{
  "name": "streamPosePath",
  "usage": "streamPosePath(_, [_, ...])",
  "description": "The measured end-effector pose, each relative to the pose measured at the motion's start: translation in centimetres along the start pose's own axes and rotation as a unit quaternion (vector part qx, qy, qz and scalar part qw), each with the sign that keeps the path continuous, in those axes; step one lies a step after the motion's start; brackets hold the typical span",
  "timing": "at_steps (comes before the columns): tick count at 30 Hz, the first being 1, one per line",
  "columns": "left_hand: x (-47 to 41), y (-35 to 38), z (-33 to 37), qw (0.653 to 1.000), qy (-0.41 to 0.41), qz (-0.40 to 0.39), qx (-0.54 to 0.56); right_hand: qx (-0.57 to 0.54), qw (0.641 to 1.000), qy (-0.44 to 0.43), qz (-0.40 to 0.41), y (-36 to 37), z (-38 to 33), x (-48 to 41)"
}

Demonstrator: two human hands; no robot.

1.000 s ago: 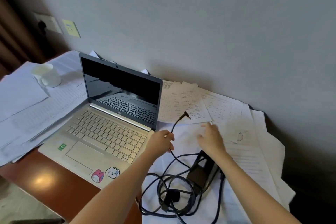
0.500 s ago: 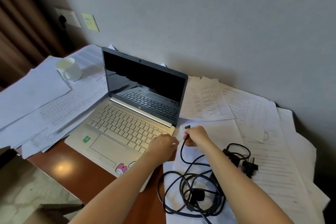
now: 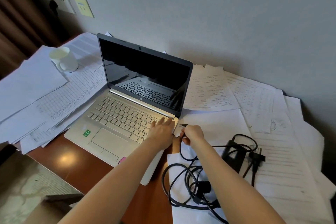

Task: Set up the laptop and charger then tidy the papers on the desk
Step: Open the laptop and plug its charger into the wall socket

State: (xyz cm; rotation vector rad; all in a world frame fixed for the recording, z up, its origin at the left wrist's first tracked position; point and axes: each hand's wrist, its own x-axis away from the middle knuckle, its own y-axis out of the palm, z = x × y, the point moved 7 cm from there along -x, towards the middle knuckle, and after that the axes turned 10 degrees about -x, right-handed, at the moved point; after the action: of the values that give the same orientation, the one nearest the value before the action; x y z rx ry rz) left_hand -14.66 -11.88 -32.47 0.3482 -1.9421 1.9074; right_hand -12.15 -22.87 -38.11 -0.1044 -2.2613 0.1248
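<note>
Laptop point(image 3: 127, 114) sits open mid-desk, screen dark, base partly on bare brown desk point(image 3: 76, 165) near the front edge, w/ its back toward the wall. We lay our left hand point(image 3: 161, 131) flat on the keyboard deck at its right rear corner, fingers straight and together. Our right hand point(image 3: 192, 134) pinches the charger cable point(image 3: 181, 152) just behind the barrel plug point(image 3: 184, 125). Plug tip points at the laptop's right side, just beside it; we can't tell if it touches. Rest of the cable lies in a loose coil toward the front edge, on papers point(image 3: 281, 160) covering the desk's right half. Charger brick point(image 3: 234, 154) and wall plug point(image 3: 257, 156) lie on those sheets, right of our right arm. More papers spread along the left edge, w/ a white mug point(image 3: 64, 59) on them near the back left corner.
</note>
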Motion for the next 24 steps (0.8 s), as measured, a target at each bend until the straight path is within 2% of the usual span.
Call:
streamPosePath(9, [-0.5,-0.7,0.0,0.997,0.021,0.004,-0.069,0.001,1.000,-0.008,-0.011,0.8,0.3,0.3])
streamPosePath(15, [-0.8,-0.9,0.0,0.995,0.027,0.004,-0.095,0.066,0.995,-0.072,-0.028,1.4,0.3,1.3])
streamPosePath(20, [-0.7,-0.6,0.0,0.997,0.023,0.009,-0.075,-0.076,0.987,-0.136,0.029,1.0,0.6,2.3])
streamPosePath(22, [-0.7,-0.6,-0.1,0.996,0.029,0.009,-0.080,-0.076,0.984,-0.156,0.045,1.3,0.7,2.5])
streamPosePath(24, [-0.9,-0.6,-0.1,0.996,0.031,0.002,-0.083,-0.028,0.979,-0.186,0.080,1.3,0.7,2.7])
